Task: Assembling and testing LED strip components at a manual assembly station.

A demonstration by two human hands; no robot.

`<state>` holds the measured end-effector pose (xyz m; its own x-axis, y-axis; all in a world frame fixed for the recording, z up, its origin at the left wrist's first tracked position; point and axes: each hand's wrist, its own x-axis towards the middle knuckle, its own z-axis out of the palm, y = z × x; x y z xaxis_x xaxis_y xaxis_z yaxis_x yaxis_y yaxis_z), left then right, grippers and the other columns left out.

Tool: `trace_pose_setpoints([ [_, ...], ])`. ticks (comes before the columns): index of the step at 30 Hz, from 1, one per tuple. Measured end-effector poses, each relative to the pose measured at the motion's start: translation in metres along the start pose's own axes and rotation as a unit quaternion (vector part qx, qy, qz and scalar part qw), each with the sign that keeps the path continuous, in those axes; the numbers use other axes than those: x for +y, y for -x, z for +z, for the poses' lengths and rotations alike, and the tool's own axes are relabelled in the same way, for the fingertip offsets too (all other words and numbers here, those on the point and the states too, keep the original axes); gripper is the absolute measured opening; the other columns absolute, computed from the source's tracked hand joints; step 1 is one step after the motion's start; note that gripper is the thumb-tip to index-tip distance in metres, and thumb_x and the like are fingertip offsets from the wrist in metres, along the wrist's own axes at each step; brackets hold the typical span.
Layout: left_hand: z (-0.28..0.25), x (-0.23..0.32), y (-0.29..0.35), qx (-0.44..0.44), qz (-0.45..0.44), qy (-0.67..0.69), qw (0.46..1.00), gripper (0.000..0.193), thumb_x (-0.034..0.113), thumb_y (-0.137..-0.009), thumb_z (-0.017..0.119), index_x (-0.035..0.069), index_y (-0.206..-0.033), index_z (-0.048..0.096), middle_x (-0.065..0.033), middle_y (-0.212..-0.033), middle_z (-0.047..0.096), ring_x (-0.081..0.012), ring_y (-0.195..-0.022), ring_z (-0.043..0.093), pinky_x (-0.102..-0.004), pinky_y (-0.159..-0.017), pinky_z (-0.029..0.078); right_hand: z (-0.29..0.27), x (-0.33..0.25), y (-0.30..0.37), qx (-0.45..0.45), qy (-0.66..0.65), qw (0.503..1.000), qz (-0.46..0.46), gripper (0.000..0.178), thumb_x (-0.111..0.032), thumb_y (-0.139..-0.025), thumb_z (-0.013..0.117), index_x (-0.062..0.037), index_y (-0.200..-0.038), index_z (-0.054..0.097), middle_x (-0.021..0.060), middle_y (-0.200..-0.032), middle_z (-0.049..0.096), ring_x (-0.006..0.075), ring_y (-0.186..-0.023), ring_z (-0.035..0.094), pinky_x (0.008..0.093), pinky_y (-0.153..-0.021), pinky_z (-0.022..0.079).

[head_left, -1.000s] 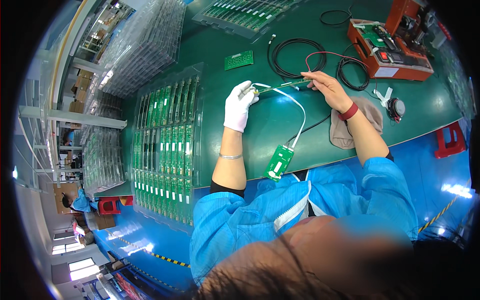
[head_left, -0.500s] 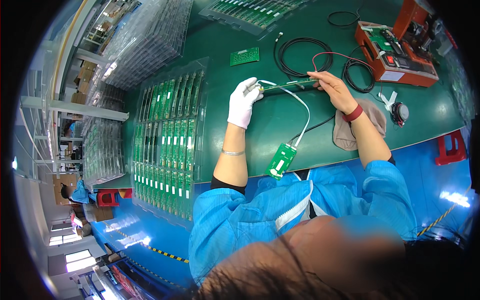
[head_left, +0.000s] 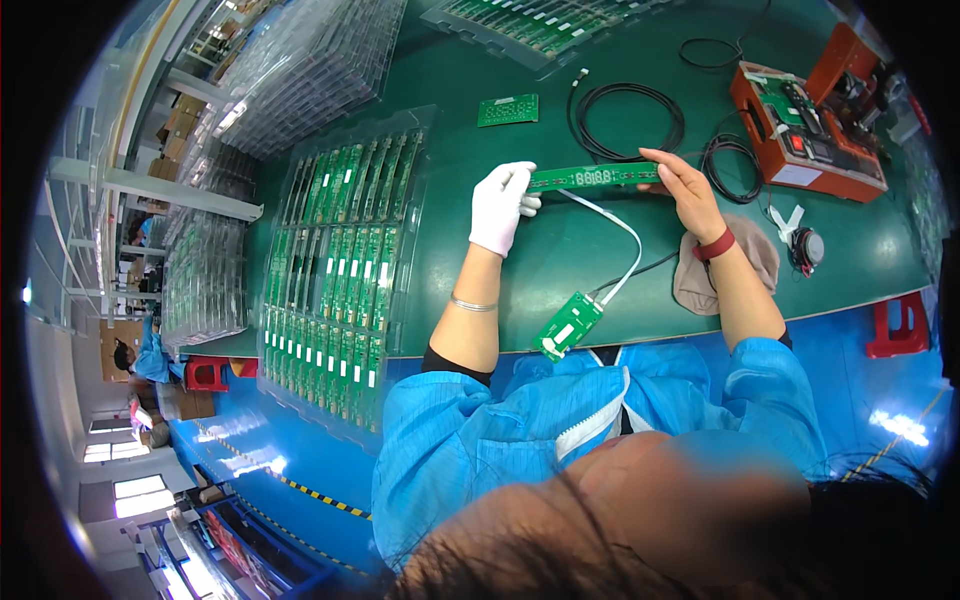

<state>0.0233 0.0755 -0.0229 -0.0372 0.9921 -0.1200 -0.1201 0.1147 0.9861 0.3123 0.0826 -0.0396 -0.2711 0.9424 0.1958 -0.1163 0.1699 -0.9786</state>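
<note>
A long, narrow green circuit board [head_left: 594, 178] with a digit display in its middle is held up between both hands above the green table. My left hand [head_left: 505, 206], in a white glove, is closed on its left end. My bare right hand [head_left: 684, 192] grips the right end between thumb and fingers. From under the strip a white cable [head_left: 622, 226] curves down to a smaller green board [head_left: 570, 325] at the table's near edge. A dark cable also joins that smaller board.
Left of my hands lies a clear tray [head_left: 410, 250] of green strip boards, with stacked trays [head_left: 300, 80] behind. A small board [head_left: 508, 110], a coiled black cable [head_left: 628, 88], an orange test device [head_left: 810, 140], a beige cloth [head_left: 755, 255] and a round speaker-like part [head_left: 806, 250] lie around.
The strip board has been turned from edge-on so its display face shows. Both hands still hold its ends. The whole view has shifted slightly.
</note>
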Motion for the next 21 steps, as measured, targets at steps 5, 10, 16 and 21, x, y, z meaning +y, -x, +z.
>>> trace_pose_setpoints([
  [5,-0.001,0.004,0.003,0.003,-0.022,-0.009,1.0,0.023,0.011,-0.095,0.053,-0.003,-0.112,0.062,-0.0147,-0.092,0.063,-0.0128,-0.062,0.058,-0.0208,-0.053,0.047,0.002,-0.004,-0.001,-0.009,0.005,0.998,0.054,0.038,-0.002,-0.097,0.047,-0.0041,-0.135,0.051,0.0099,-0.107,0.064,0.0148,-0.094,0.064,0.0232,-0.086,0.051],
  [10,0.008,0.009,0.005,-0.012,-0.002,-0.012,1.0,0.025,0.01,-0.093,0.056,-0.002,-0.114,0.061,-0.013,-0.084,0.063,-0.0126,-0.062,0.058,-0.0211,-0.055,0.048,0.0,0.0,-0.007,-0.002,0.026,0.998,0.049,0.039,0.002,-0.093,0.053,-0.0039,-0.132,0.052,0.0091,-0.1,0.066,0.0143,-0.091,0.066,0.0215,-0.084,0.052],
  [16,0.013,0.005,0.008,-0.052,0.039,-0.03,0.997,0.028,0.006,-0.088,0.061,-0.002,-0.115,0.059,-0.0097,-0.077,0.062,-0.0118,-0.061,0.057,-0.0214,-0.057,0.048,0.001,-0.001,-0.007,0.019,0.027,0.998,0.052,0.038,0.004,-0.09,0.057,-0.0031,-0.128,0.054,0.0092,-0.096,0.067,0.0141,-0.088,0.066,0.0209,-0.081,0.052],
  [21,0.011,0.0,0.006,-0.04,0.049,-0.078,0.995,0.03,0.004,-0.085,0.065,-0.002,-0.114,0.059,-0.0081,-0.076,0.061,-0.0111,-0.061,0.056,-0.0214,-0.056,0.047,0.011,-0.006,-0.005,0.018,0.056,0.998,0.035,0.037,0.003,-0.091,0.057,-0.0029,-0.127,0.054,0.0089,-0.093,0.067,0.0141,-0.085,0.067,0.021,-0.079,0.052],
])
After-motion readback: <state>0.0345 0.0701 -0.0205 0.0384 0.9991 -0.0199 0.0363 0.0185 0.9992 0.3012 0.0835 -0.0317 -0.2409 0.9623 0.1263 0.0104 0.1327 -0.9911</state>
